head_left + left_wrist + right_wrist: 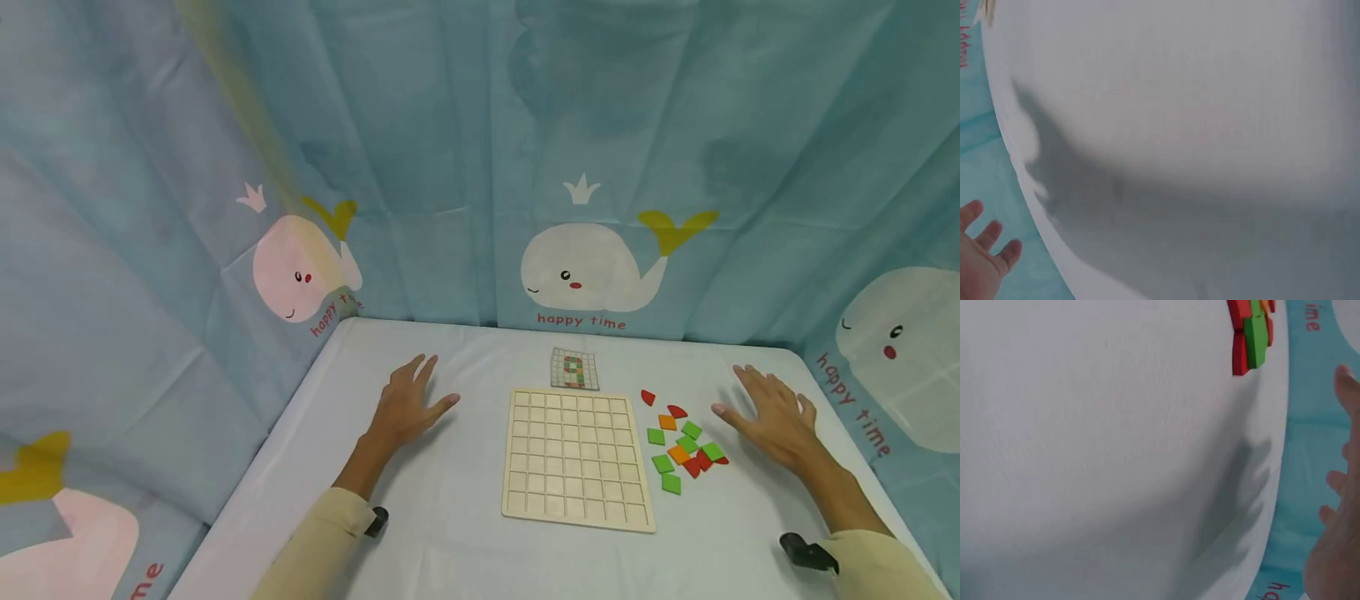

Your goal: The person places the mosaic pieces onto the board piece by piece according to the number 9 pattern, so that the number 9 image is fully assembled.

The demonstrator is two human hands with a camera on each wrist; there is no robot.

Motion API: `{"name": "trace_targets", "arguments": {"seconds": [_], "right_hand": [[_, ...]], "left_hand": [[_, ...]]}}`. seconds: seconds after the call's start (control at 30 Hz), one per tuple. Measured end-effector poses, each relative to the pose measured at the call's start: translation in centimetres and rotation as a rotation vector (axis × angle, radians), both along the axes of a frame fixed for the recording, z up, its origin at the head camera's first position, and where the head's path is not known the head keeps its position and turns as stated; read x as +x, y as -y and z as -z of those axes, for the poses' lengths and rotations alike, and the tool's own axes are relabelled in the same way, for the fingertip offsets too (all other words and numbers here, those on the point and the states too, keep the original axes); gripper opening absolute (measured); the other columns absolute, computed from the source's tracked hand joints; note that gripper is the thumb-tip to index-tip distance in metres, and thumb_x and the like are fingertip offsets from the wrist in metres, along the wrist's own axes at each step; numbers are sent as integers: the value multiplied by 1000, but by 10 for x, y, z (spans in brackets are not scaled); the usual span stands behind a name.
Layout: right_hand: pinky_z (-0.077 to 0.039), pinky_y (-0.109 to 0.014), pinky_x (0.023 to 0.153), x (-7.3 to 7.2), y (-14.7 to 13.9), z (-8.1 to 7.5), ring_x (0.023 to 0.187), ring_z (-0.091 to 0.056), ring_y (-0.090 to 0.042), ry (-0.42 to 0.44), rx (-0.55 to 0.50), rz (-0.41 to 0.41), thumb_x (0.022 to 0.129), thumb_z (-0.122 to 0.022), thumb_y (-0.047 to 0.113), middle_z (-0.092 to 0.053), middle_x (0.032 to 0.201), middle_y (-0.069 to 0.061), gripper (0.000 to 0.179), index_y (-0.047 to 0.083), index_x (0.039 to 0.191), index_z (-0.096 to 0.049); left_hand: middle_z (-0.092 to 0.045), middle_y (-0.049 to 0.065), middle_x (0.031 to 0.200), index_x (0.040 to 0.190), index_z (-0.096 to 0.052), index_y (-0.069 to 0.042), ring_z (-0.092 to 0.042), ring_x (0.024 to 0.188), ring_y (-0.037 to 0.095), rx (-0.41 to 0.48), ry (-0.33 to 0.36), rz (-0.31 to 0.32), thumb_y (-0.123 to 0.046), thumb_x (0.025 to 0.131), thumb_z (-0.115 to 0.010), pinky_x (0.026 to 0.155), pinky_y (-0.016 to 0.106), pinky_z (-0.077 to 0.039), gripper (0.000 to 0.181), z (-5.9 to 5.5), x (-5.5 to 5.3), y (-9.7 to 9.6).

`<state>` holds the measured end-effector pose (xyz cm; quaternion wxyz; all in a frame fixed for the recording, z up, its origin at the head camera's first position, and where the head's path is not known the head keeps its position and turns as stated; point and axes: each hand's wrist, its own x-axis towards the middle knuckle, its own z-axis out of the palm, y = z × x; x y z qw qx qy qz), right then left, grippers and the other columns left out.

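My left hand (402, 408) is over the white table, left of a wooden grid board (573, 458), fingers spread and holding nothing. On the other side, my right hand (776, 418) has its fingers apart and holds nothing. Nearest to it lies a loose group of flat tiles: green squares (656, 437), orange squares (667, 422) and red quarter-round pieces (677, 412). Some overlap, such as a green tile (1255, 337) on red ones in the right wrist view. The board's square cells hold no tiles. Behind the board lies a small pattern card (574, 369) with a coloured figure on a grid.
A white cloth (450, 533) covers the table. Blue curtains (427, 167) printed with whales stand around its back and sides. Each wrist wears a dark device, such as the black one (808, 553) by the right sleeve.
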<state>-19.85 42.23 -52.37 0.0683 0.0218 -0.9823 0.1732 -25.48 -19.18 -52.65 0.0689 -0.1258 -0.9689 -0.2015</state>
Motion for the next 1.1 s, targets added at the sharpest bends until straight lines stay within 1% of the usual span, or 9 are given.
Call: {"name": "trace_targets", "arguments": {"seconds": [0.13,0.2,0.3,0.43,0.57,0.73,0.83,0.97,1.1], "right_hand": [[-14,-87,106,4,8,-2,144,-22,-64,3,-12,7,96,-64,63,-29,163,-38,101,6,168,-22],[-17,-87,104,6,12,-3,142,-25,-65,13,-25,8,94,-67,62,-31,161,-39,101,5,166,-25],[-21,-86,101,8,18,-5,139,-28,-65,41,-43,10,93,-70,61,-32,159,-41,101,3,165,-29],[-23,-83,100,13,24,-8,136,-29,-66,79,-66,2,93,-71,60,-34,156,-43,98,2,162,-33],[-25,-81,98,18,30,-9,134,-31,-64,106,-85,-7,93,-73,58,-37,154,-43,92,0,157,-42],[-24,-82,101,25,37,-10,137,-31,-64,164,-132,0,93,-71,58,-37,154,-42,89,0,156,-45],[-32,-82,103,30,41,-11,136,-37,-60,196,-184,-4,95,-70,58,-38,155,-39,88,1,157,-44],[-48,-77,95,38,44,-11,129,-49,-53,211,-236,-31,97,-69,56,-47,152,-34,83,1,156,-46],[-54,-70,91,45,45,-11,125,-55,-50,222,-254,-33,98,-68,53,-53,148,-33,77,0,152,-51]], "left_hand": [[-44,15,162,163,-42,-14,-44,147,43,96,39,-11,-68,95,-65,114,66,-41,89,1,7,-12],[-48,15,159,160,-47,-12,-46,145,41,160,69,-17,-65,95,-68,116,62,-41,86,2,12,-20],[-54,17,152,154,-53,-8,-53,139,38,266,101,-27,-57,95,-73,114,57,-46,79,2,19,-32],[-64,18,139,149,-59,-6,-66,121,34,431,115,-49,-46,94,-80,100,52,-56,71,6,27,-48],[-68,15,130,146,-63,-9,-71,111,29,562,152,-78,-42,93,-82,85,41,-62,65,11,36,-64],[-70,14,123,139,-68,-9,-73,105,25,644,196,-86,-34,94,-82,73,30,-62,53,15,47,-80],[-70,14,121,137,-69,-7,-73,99,22,692,227,-76,-27,94,-81,68,27,-62,48,17,53,-88],[-69,15,120,137,-68,-4,-74,92,18,756,267,-70,-21,94,-81,66,27,-62,47,20,60,-97],[-70,15,121,136,-68,-2,-74,92,16,808,297,-55,-20,94,-81,68,27,-62,49,23,66,-105]]}}
